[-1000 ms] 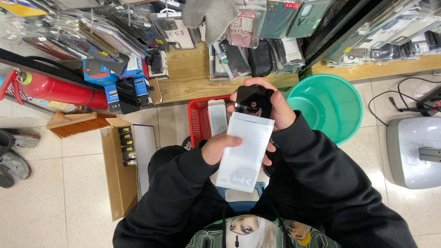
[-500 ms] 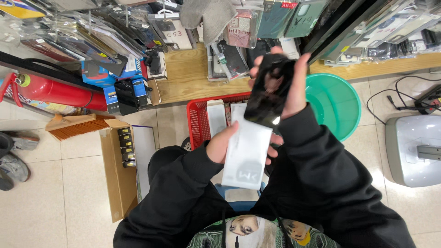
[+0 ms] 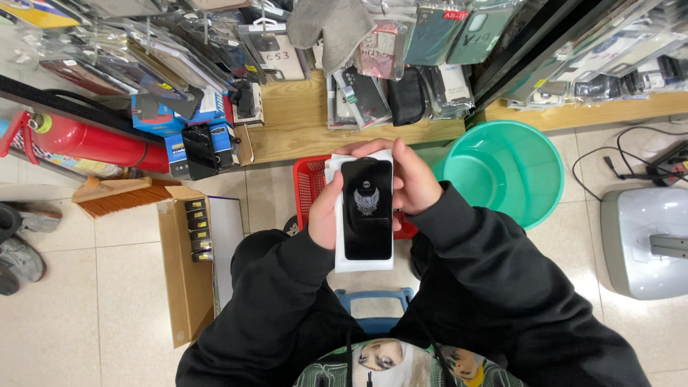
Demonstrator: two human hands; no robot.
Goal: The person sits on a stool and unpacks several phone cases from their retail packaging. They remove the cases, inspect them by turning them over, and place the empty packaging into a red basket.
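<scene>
My left hand (image 3: pixel 324 218) has its fingers wrapped round the left edge of a white flat packet (image 3: pixel 364 262), thumb along the side, and my right hand (image 3: pixel 414 180) closes its fingers over the top right corner. A black glossy screen panel (image 3: pixel 367 208) with a pale winged emblem lies flat on the front of the packet, held there by both hands, upright and facing me above my lap. Just behind the hands I see a red plastic basket (image 3: pixel 308 188) on the tiled floor, and a green basin (image 3: pixel 505 168) to the right of it. A cardboard box (image 3: pixel 185 272) lies open at my left, with a red fire extinguisher (image 3: pixel 89 141) beyond it below the wooden shelf (image 3: pixel 301 122) of phone cases.
</scene>
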